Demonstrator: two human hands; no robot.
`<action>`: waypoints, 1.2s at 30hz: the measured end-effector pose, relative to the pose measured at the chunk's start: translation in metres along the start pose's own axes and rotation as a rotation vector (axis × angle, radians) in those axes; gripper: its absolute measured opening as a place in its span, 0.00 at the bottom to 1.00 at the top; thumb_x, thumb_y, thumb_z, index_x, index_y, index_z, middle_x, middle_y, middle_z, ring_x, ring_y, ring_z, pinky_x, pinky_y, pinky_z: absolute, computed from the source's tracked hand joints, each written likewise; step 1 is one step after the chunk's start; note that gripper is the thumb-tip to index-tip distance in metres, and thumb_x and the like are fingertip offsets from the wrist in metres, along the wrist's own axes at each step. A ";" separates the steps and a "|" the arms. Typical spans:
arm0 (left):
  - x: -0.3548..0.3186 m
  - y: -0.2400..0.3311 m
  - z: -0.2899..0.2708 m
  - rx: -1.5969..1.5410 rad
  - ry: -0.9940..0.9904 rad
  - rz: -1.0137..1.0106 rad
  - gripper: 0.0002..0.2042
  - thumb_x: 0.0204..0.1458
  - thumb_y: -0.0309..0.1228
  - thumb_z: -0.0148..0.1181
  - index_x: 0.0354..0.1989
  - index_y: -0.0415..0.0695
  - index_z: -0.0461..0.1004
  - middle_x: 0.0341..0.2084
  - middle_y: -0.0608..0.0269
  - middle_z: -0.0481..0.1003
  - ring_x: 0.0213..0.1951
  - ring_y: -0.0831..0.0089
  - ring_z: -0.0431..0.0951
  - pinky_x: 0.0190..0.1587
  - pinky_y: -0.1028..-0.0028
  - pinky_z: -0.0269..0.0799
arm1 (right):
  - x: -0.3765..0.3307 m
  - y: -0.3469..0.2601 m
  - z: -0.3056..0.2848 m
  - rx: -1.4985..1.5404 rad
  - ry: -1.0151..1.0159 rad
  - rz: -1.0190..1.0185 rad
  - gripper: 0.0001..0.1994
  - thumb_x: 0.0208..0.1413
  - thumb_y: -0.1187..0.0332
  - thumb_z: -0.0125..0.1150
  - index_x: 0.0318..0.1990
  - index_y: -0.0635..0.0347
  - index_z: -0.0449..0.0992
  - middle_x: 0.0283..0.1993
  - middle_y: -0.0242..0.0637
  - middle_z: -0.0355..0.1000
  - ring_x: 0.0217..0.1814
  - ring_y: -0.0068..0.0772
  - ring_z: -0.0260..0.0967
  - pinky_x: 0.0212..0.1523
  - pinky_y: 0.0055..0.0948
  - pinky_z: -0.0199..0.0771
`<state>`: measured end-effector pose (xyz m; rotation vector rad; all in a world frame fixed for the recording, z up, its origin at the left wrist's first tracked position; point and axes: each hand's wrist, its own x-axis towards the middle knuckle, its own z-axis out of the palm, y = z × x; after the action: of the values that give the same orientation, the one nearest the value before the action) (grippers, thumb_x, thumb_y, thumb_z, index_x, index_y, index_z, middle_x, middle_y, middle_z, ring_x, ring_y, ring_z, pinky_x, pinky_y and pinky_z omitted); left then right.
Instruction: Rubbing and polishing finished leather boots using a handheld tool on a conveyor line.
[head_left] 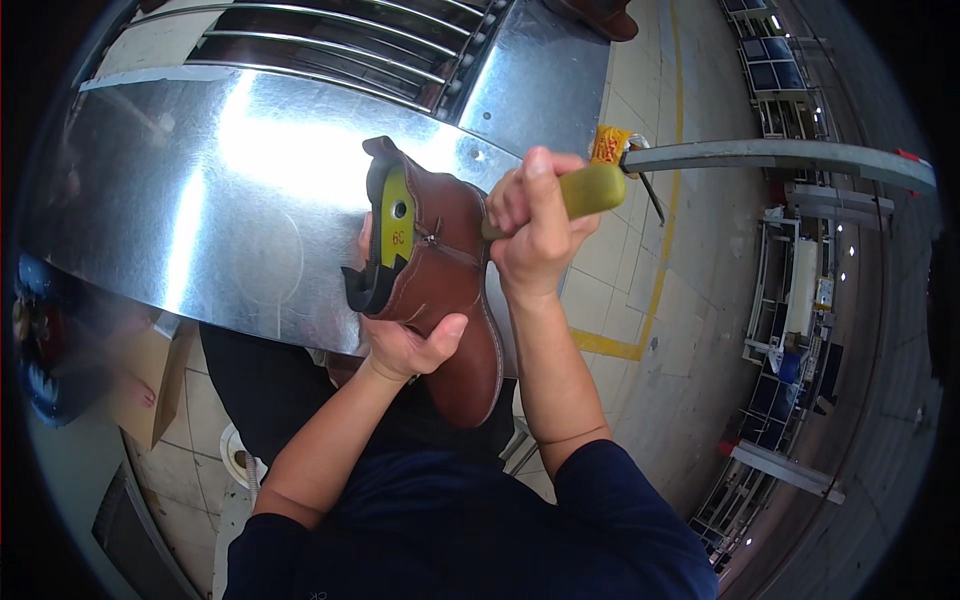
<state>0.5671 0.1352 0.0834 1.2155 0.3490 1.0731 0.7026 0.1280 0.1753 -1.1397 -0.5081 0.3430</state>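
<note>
A brown leather ankle boot [455, 290] is held tilted over the near edge of the metal table, its toe toward me. Its dark-lined opening stands wide around a yellow-green shoe last [399, 205] with a round hole in its top. My left hand [405, 345] grips the boot's side, thumb on the leather and fingers partly hidden behind it. My right hand [540, 225] is closed around a rounded yellow-green handle [592, 191] at the boot's right side. The handle's other end is hidden by the hand and boot.
A shiny metal table [270, 220] lies ahead, with metal rails [340, 45] beyond. Another brown boot [600, 15] sits at the far edge. A metal bar [780, 153] reaches in from the right, beside a yellow packet [610, 145]. A cardboard box [155, 385] is at left.
</note>
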 end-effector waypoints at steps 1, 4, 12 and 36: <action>-0.001 0.000 0.001 -0.053 0.028 -0.018 0.56 0.46 0.47 0.71 0.75 0.31 0.39 0.65 0.45 0.60 0.64 0.55 0.66 0.67 0.59 0.60 | 0.006 0.001 0.004 0.001 -0.001 0.003 0.09 0.64 0.70 0.63 0.33 0.63 0.72 0.18 0.27 0.63 0.15 0.16 0.55 0.15 0.22 0.54; -0.002 0.001 -0.004 -0.013 0.003 -0.026 0.57 0.46 0.47 0.71 0.75 0.31 0.38 0.66 0.45 0.60 0.65 0.55 0.65 0.68 0.59 0.60 | 0.019 0.004 0.012 -0.039 -0.029 0.021 0.10 0.63 0.68 0.65 0.34 0.63 0.72 0.18 0.27 0.62 0.14 0.16 0.54 0.15 0.21 0.54; -0.007 -0.003 -0.008 0.000 -0.001 -0.056 0.57 0.46 0.47 0.71 0.75 0.31 0.40 0.66 0.45 0.61 0.65 0.57 0.66 0.67 0.60 0.62 | 0.023 0.005 0.002 -0.011 -0.063 0.097 0.11 0.63 0.65 0.63 0.33 0.56 0.68 0.16 0.25 0.55 0.14 0.18 0.52 0.16 0.23 0.55; -0.018 -0.012 -0.011 0.091 0.086 -0.021 0.43 0.52 0.47 0.64 0.71 0.40 0.51 0.61 0.55 0.64 0.60 0.63 0.67 0.64 0.61 0.61 | -0.033 -0.003 -0.036 0.263 0.053 0.104 0.17 0.71 0.55 0.50 0.32 0.56 0.68 0.15 0.26 0.53 0.15 0.23 0.52 0.21 0.27 0.57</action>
<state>0.5555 0.1273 0.0630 1.2457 0.4802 1.1028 0.6945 0.0826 0.1591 -0.9186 -0.3457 0.4550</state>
